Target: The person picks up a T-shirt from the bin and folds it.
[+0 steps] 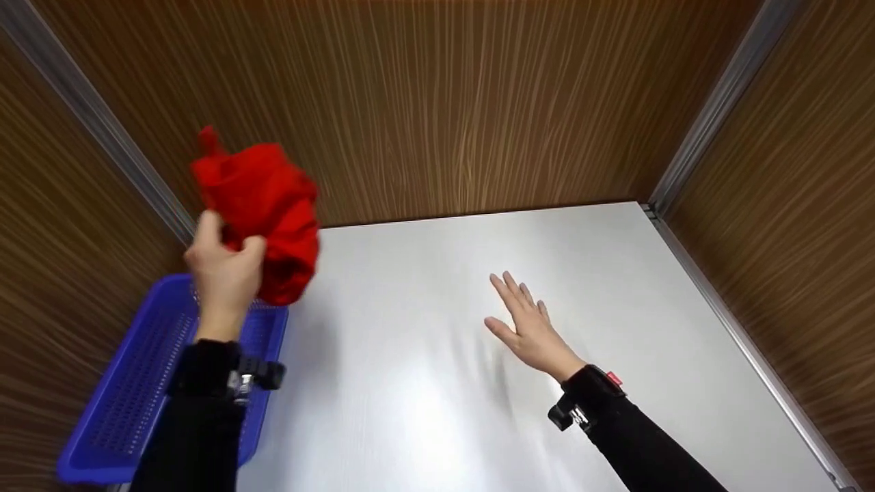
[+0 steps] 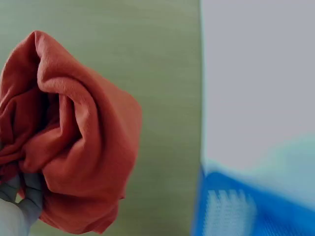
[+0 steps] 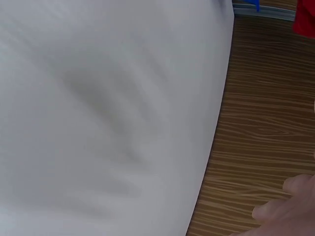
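A bunched red cloth (image 1: 263, 198) hangs in the air above the table's far left, loosely folded, with a small end sticking up at its top left. My left hand (image 1: 225, 266) grips it by its lower left side, thumb and fingers pinching the fabric. In the left wrist view, the folds of the cloth (image 2: 88, 132) hide part of the fingers. My right hand (image 1: 530, 335) hovers over the middle right of the table, its fingers straight and spread, holding nothing. Only some fingertips of the right hand (image 3: 290, 211) show in the right wrist view.
A blue perforated plastic basket (image 1: 140, 383) stands at the left, partly beneath my left forearm. The white tabletop (image 1: 410, 307) is bounded by a wood-grain back panel (image 1: 437, 102) and side panels, with metal rails (image 1: 738, 328) along the edges.
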Motion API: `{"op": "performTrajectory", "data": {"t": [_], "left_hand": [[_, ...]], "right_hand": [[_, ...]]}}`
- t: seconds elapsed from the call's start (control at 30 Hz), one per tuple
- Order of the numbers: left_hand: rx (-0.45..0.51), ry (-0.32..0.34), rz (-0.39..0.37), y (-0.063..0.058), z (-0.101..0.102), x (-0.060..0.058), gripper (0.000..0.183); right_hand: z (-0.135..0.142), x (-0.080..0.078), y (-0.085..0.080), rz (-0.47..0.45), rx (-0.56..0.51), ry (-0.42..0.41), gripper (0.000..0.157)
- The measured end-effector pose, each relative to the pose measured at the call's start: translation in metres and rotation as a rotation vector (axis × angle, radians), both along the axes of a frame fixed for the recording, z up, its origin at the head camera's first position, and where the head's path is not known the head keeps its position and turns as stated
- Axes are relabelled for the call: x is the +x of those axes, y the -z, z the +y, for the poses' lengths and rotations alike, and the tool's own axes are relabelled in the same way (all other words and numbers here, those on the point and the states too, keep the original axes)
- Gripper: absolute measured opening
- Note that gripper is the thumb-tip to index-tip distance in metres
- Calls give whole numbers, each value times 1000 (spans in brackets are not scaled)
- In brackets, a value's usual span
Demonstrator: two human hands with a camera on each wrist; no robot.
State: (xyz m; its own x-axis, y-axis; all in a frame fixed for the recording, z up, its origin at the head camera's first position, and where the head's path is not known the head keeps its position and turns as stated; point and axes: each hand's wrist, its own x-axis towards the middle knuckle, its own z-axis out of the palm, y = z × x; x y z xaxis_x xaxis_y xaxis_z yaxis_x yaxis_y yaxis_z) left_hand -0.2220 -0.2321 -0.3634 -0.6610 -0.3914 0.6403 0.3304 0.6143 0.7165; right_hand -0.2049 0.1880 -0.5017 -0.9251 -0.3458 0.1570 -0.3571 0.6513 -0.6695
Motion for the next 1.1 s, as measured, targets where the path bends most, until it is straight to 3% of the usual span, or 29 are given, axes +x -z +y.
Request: {"op": "performTrajectory", "data": {"t": [0.07, 0.17, 0.33, 0.5, 0.57, 0.67, 0.83, 1.0, 1.1], "left_hand": [[16, 115, 59, -7, 27, -2, 22], [14, 283, 115, -2, 67, -3, 25], [-66, 480, 130, 34, 128, 2, 22], [-287, 611, 108, 72, 167, 11, 24], [-384, 664, 99, 84, 175, 15, 25], [-491, 749, 39, 100, 183, 23, 24], [-579, 835, -140, 128, 183, 36, 22], [-485, 858, -307, 145, 172, 41, 26], [-375, 833, -408, 145, 166, 39, 27]], "right_hand": [[-7, -1, -7, -36, -110, -27, 73], [-18, -1, -19, -130, -324, -91, 75], [-35, 2, -35, -351, -678, -193, 73], [-40, 5, -37, -481, -892, -207, 64], [-38, 4, -33, -474, -922, -165, 54], [-33, 1, -25, -462, -950, -35, 43], [-17, -5, -9, -523, -926, 198, 47], [13, -12, 7, -485, -858, 382, 50], [30, -14, 13, -445, -928, 420, 49]]}}
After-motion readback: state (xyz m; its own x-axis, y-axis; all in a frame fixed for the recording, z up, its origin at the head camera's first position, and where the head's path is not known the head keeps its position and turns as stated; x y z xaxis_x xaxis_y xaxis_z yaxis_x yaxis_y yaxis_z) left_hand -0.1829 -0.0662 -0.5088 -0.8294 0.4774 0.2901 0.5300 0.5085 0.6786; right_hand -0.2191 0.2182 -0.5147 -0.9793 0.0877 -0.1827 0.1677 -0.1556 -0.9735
